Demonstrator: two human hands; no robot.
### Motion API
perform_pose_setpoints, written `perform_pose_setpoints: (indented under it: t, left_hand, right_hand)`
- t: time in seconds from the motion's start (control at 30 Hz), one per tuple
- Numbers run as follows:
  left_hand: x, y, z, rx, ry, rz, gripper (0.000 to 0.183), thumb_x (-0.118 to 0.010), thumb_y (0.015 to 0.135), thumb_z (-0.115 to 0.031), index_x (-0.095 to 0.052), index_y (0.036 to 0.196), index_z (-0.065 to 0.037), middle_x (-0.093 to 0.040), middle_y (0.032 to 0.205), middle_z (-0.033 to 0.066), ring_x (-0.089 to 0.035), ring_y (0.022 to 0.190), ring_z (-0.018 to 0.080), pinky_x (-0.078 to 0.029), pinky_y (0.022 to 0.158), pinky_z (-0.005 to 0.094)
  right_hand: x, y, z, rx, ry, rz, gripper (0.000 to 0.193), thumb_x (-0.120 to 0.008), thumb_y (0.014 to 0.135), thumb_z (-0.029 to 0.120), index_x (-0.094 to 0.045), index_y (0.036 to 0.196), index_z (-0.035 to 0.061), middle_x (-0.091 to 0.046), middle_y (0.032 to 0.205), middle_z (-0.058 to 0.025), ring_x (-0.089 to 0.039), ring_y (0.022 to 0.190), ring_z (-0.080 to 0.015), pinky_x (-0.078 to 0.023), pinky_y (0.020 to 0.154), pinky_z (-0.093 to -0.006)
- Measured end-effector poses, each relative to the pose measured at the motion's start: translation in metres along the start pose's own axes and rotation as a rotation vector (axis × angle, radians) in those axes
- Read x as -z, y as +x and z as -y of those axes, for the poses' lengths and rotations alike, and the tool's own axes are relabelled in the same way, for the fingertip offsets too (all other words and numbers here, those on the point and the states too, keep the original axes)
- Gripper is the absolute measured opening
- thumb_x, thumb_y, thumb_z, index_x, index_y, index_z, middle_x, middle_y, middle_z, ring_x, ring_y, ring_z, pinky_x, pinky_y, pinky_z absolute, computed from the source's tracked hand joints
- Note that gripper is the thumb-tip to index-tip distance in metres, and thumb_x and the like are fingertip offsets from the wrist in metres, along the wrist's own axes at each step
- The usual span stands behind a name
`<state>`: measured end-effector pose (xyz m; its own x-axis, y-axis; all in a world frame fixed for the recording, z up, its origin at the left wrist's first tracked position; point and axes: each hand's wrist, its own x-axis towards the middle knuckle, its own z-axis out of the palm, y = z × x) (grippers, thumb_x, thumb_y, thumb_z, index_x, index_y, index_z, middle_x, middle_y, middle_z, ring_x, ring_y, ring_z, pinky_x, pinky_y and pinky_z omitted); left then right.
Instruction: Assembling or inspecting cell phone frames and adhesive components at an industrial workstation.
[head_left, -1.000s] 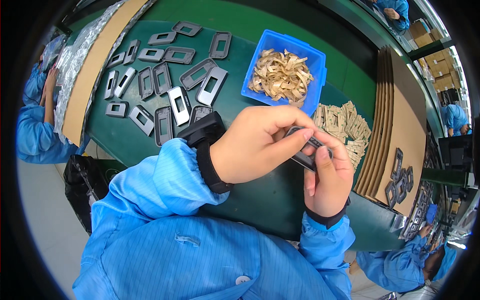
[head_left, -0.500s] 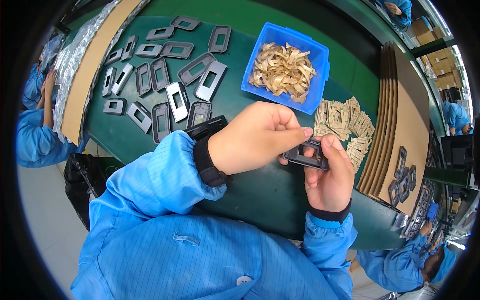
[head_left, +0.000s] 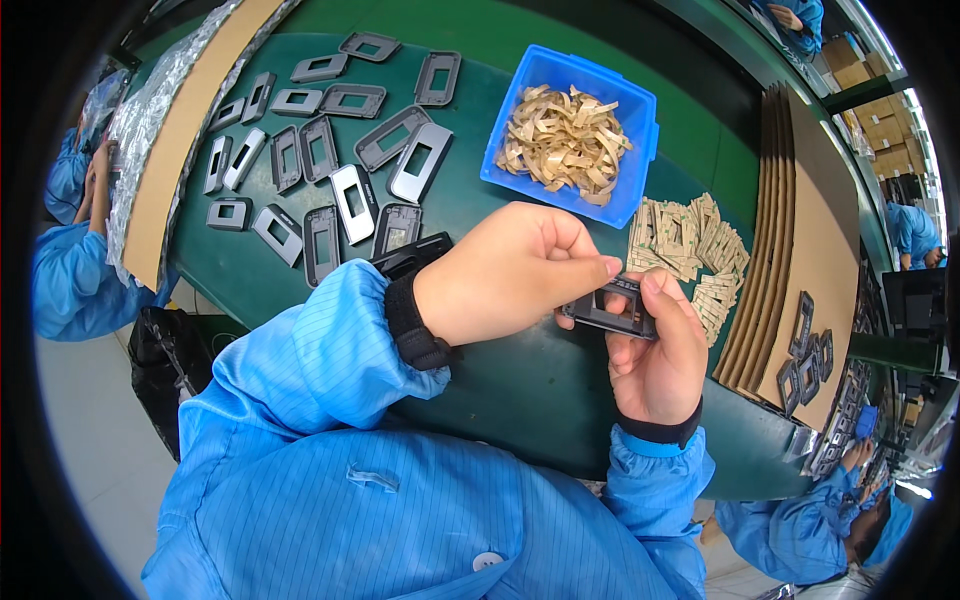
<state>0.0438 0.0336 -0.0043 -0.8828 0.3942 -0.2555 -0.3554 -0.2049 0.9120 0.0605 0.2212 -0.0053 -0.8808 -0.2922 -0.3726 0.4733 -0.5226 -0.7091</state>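
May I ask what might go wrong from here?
The dark frame might slip, as the right hand grips only one end. The black device worn near the left hand sits close to a grey casing and could nudge it. The loose tan strips near the right hand might scatter if brushed.

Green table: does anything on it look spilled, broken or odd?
Nothing looks clearly spilled or broken. The rectangular frames lie at mixed angles, a bit untidy, and flat beige strips sit outside the blue bin, though grouped in bunches.
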Motion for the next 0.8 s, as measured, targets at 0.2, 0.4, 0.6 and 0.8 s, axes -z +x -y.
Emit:
perform_pose_setpoints:
  t: [0.2,0.4,0.6,0.8]
  left_hand:
    - [0.002,0.001,0.003,0.022,-0.002,0.017,0.014,-0.062,0.096,-0.015,-0.066,0.089,-0.004,-0.067,0.079,-0.0008,-0.059,0.066,0.0032,-0.047,0.057,0.0178]
    - [0.003,0.000,0.006,-0.164,-0.069,0.002,0.014,-0.064,0.092,-0.003,-0.066,0.105,0.001,-0.068,0.099,0.0055,-0.064,0.086,0.0122,-0.052,0.079,0.0228]
    - [0.008,-0.001,-0.001,-0.966,1.039,-0.379,0.021,-0.075,0.073,-0.002,-0.066,0.091,-0.006,-0.065,0.102,0.0078,-0.062,0.090,0.0246,-0.049,0.077,0.0346]
    - [0.003,0.002,0.005,-1.083,0.982,-0.374,0.024,-0.077,0.069,-0.003,-0.068,0.091,-0.006,-0.066,0.102,0.0067,-0.061,0.089,0.0265,-0.049,0.076,0.0363]
  right_hand:
    - [0.002,0.000,-0.001,0.036,-0.050,0.001,0.017,-0.050,0.100,0.014,-0.054,0.107,-0.0008,-0.065,0.089,-0.0144,-0.064,0.056,-0.0169,-0.052,0.045,-0.0218]
    - [-0.005,-0.006,-0.009,0.301,-0.281,-0.027,0.019,-0.051,0.098,0.002,-0.052,0.116,-0.0025,-0.067,0.100,-0.0177,-0.069,0.072,-0.0214,-0.058,0.060,-0.0267]
    - [-0.009,-0.011,-0.020,0.528,-0.552,0.029,0.035,-0.055,0.088,-0.016,-0.050,0.121,-0.0050,-0.064,0.115,-0.0203,-0.067,0.104,-0.0229,-0.055,0.086,-0.0283]
    - [-0.007,-0.007,-0.024,0.638,-0.598,0.168,0.049,-0.055,0.086,-0.018,-0.044,0.133,-0.0068,-0.058,0.125,-0.0198,-0.059,0.119,-0.0245,-0.050,0.099,-0.0343]
